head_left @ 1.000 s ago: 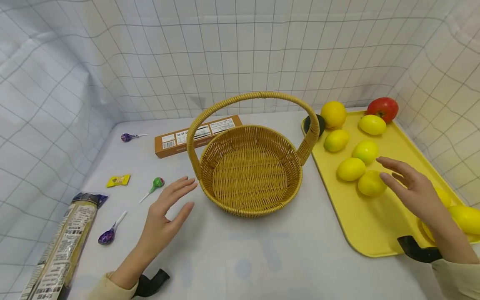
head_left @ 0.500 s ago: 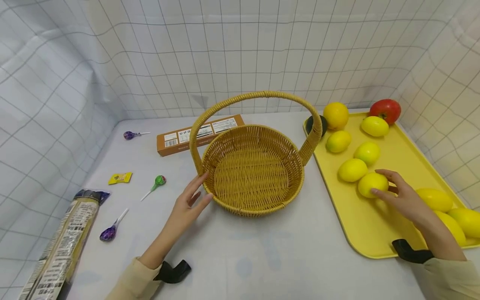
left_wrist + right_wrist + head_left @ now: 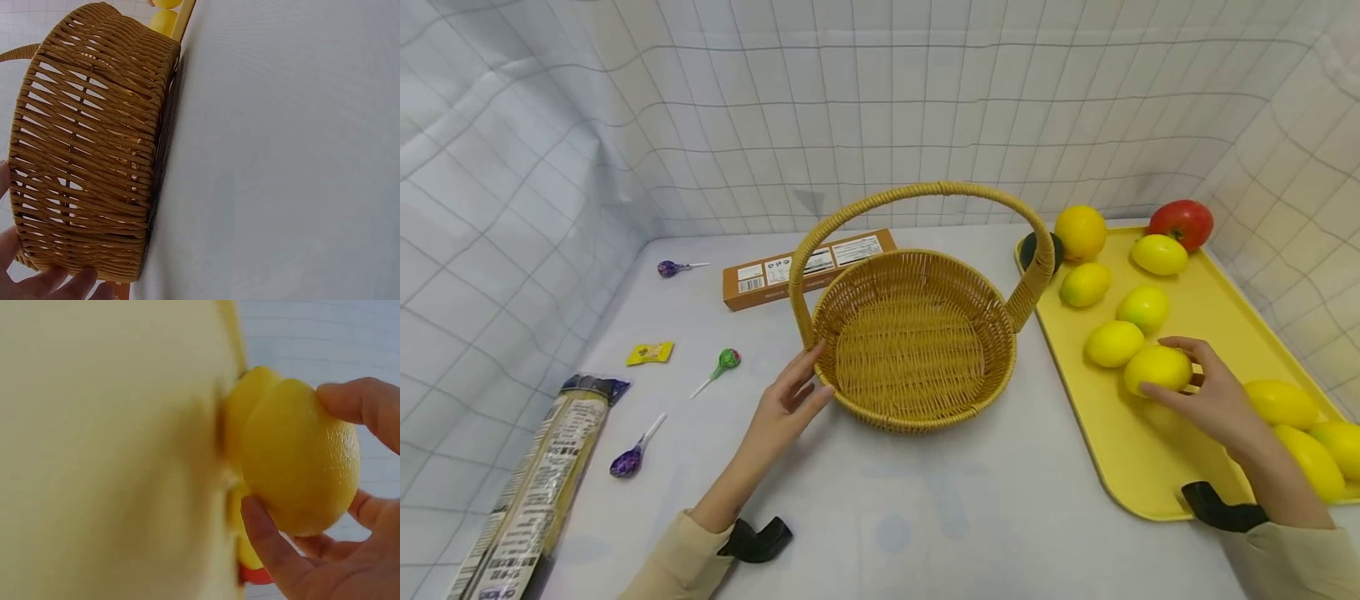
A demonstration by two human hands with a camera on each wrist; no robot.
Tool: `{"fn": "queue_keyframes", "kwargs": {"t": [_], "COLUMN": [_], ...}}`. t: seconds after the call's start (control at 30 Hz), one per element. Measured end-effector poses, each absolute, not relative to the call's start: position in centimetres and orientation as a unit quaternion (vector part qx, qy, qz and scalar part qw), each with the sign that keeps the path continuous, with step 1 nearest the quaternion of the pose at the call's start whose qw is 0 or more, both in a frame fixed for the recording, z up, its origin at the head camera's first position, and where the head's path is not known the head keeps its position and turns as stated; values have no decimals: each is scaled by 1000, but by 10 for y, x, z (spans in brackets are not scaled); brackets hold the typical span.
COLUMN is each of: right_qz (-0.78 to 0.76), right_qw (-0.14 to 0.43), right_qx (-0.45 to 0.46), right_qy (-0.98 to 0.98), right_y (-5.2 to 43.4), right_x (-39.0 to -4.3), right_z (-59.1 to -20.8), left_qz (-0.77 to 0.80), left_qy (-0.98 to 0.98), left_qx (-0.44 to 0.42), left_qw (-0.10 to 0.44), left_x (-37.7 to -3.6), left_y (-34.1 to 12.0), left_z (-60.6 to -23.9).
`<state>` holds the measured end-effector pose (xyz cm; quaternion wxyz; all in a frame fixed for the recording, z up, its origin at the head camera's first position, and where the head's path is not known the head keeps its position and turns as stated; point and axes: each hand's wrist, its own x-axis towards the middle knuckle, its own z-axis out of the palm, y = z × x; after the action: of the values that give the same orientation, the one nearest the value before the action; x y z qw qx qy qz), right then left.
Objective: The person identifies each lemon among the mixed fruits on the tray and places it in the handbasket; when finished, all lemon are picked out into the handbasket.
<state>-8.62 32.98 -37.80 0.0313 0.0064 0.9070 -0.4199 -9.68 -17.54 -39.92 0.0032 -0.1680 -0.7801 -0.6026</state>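
Right fingers curled round a lemon, thumb beneath, fingertips over the top, pinching it between them. Right hand low over the tray, lemon resting on or just above the yellow surface, just beside another lemon. More lemons further back and near the wrist, an orange and a red apple at the far end of the tray.

Left fingers straight and slightly spread, pressed against the near-left wall of the basket, fingertips also seen at the wicker's lower edge from the left wrist. Left hand flat-ish on the table, gripping nothing. Basket upright, handle arched over it, standing between the hands and just left of the tray.

Further left: green lollipop, purple lollipop, yellow sweet, a long packet at the table's edge. Behind the basket, a brown box and another purple lollipop.
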Motion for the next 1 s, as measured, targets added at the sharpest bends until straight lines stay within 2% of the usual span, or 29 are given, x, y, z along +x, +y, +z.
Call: {"fn": "queue_keyframes", "kwargs": {"t": [0.1,0.2,0.3,0.47,0.73,1.0], "right_qz": [-442,-480,-524,-575,-556,-459], "right_qw": [22,29,63,151,251,298], "right_qx": [-32,-109,-192,-284,-317,-343], "right_qy": [896,870,827,752,726,763], "right_y": [317,289,254,195,111,81], "right_x": [-79,-76,-81,-103,-147,-161], "right_z": [-364,-346,-331,-322,-338,-356], "left_qz": [-604,-606,-609,-609,-612,-610], "left_qy": [-779,-778,-776,-777,-776,-777], "left_qx": [-167,-166,-164,-158,-153,-155], "left_qw": [4,2,2,-1,3,7], "left_x": [-97,-97,-96,-97,-95,-96], "left_y": [-175,-175,-175,-176,-179,-174], "left_z": [-398,-397,-397,-399,-402,-403]}}
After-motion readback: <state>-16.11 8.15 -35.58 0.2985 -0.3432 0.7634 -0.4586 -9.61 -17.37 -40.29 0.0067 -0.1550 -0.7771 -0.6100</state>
